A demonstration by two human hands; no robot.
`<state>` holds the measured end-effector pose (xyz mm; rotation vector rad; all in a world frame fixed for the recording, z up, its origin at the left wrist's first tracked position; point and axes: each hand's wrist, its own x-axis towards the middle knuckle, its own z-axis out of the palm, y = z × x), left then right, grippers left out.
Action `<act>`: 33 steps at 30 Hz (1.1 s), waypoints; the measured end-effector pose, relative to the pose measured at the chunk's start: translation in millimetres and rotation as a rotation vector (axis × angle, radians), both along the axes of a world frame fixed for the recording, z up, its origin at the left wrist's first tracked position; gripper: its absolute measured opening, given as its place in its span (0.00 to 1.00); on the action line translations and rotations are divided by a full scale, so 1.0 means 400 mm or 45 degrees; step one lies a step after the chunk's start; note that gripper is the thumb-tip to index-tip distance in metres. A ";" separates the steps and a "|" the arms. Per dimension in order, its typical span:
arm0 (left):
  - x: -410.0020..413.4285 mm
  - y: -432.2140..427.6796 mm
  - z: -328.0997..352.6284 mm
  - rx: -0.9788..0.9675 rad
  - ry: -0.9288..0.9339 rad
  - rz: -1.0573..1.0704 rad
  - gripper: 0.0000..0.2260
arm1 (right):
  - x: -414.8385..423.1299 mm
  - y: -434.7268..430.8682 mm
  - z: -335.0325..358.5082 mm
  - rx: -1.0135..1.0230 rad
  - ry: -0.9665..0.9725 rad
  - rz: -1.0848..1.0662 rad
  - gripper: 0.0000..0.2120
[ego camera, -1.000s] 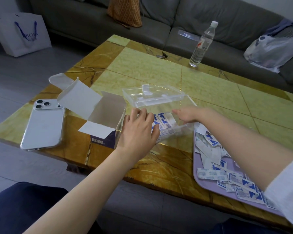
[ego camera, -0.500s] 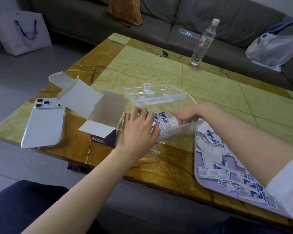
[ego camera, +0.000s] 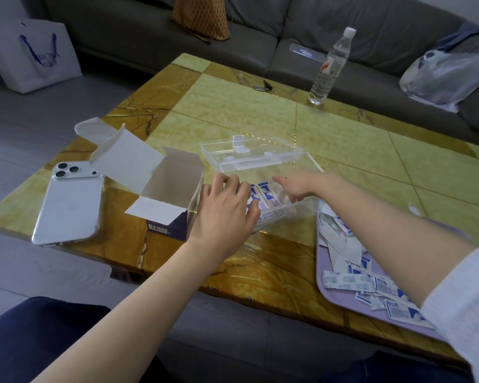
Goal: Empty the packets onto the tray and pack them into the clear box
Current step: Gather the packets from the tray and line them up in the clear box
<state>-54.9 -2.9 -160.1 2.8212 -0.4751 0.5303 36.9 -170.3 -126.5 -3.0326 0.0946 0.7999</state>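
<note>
Shopping bag: one white paper shopping bag [ego camera: 36, 56] with blue handles, on the floor at far left.
Phone: one white smartphone [ego camera: 69, 208], face down on the yellow marble table [ego camera: 233, 111].
Carton: one open white cardboard carton [ego camera: 169, 194], flaps up, just left of the box.
Left hand: the left hand [ego camera: 223, 210] lies palm down with fingers curled over the left end of the box, gripping it.
Box: one clear plastic box [ego camera: 296, 210] at table centre, with its clear hinged lid [ego camera: 252, 153] laid open behind.
Packed packets: blue-and-white plaster packets [ego camera: 266, 196] stand on edge inside the box between the two hands. Two faces are countable; the rest are hidden.
Right hand: the right hand [ego camera: 302, 185] reaches into the box from the right, fingertips hidden, so its grip cannot be told.
Bottle: one clear plastic water bottle [ego camera: 328, 70], at the far edge.
Tray: one lilac plastic tray [ego camera: 340, 297] right of the box, under the right forearm.
Loose packets: a heap of loose packets [ego camera: 346, 280] on the tray, overlapping beyond count.
</note>
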 end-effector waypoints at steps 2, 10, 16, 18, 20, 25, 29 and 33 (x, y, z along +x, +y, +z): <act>0.000 0.000 0.002 -0.010 0.031 -0.013 0.19 | 0.003 0.004 -0.001 -0.012 0.012 0.053 0.29; -0.002 0.006 0.011 0.019 0.081 -0.018 0.22 | -0.020 -0.014 0.017 -0.049 -0.076 0.231 0.20; -0.006 -0.009 0.036 0.084 0.119 0.011 0.17 | -0.095 -0.032 0.061 0.361 -0.706 0.127 0.19; -0.009 -0.027 0.048 0.024 0.105 0.005 0.13 | -0.143 -0.042 0.072 0.479 -0.973 0.173 0.14; -0.012 -0.054 0.061 -0.028 0.058 -0.018 0.15 | -0.190 -0.070 0.068 0.534 -1.191 0.242 0.11; -0.040 -0.162 0.074 -0.163 -0.164 -0.297 0.14 | -0.303 -0.235 -0.015 0.537 -1.210 0.092 0.08; -0.083 -0.259 0.043 -0.082 -0.144 -0.512 0.11 | -0.358 -0.372 -0.067 0.329 -0.737 -0.112 0.28; -0.106 -0.330 -0.004 0.205 0.105 -0.556 0.14 | -0.369 -0.442 -0.089 0.232 -0.502 -0.059 0.39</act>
